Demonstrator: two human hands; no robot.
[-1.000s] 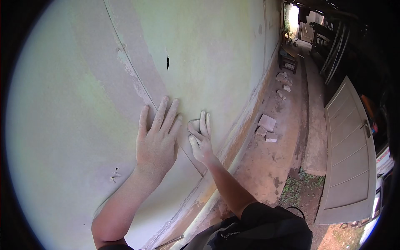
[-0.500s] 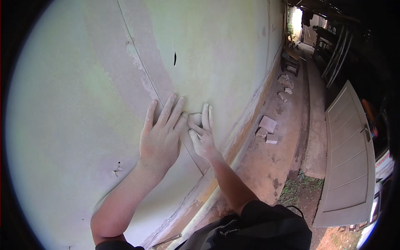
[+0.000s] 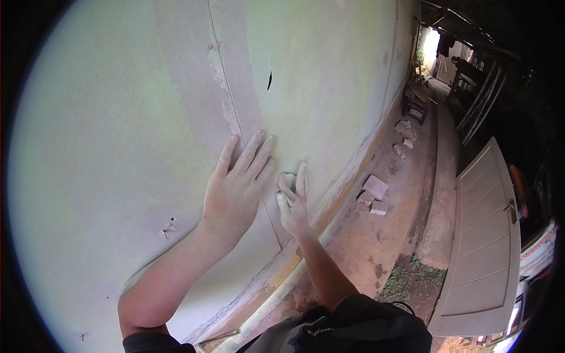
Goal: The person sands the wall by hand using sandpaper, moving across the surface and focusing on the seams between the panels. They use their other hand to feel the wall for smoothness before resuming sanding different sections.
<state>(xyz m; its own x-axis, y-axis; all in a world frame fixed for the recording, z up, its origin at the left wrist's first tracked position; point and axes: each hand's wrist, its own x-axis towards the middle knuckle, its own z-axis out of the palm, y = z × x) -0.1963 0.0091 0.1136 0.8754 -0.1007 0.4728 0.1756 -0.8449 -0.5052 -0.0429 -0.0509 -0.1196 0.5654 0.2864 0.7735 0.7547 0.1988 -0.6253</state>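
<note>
My left hand [image 3: 237,187] lies flat on the pale green and grey wall [image 3: 135,112], fingers spread and coated in pale dust. Its fingertips rest along a thin vertical seam [image 3: 231,112] in the wall. Just to the right, my right hand [image 3: 294,206] presses a small grey pad [image 3: 288,179], like a bit of sandpaper, against the wall. Curled fingers cover most of that pad, while other fingers point up along the surface. A narrow gap separates the two hands. Above them is a dark slit [image 3: 270,81] in the wall.
Broken blocks [image 3: 375,187] lie on the walkway [image 3: 347,235] to the right. A pale door panel [image 3: 479,241] leans beyond it, near a weedy patch [image 3: 412,279]. Farther along stands a small wooden stand [image 3: 415,109]. A nail-like bit [image 3: 165,233] sticks out of the wall near my left forearm.
My right hand has slid down the wall with the pad, away from the left hand's thumb side. The left hand stays flat near the seam. The camera view has turned slightly.
</note>
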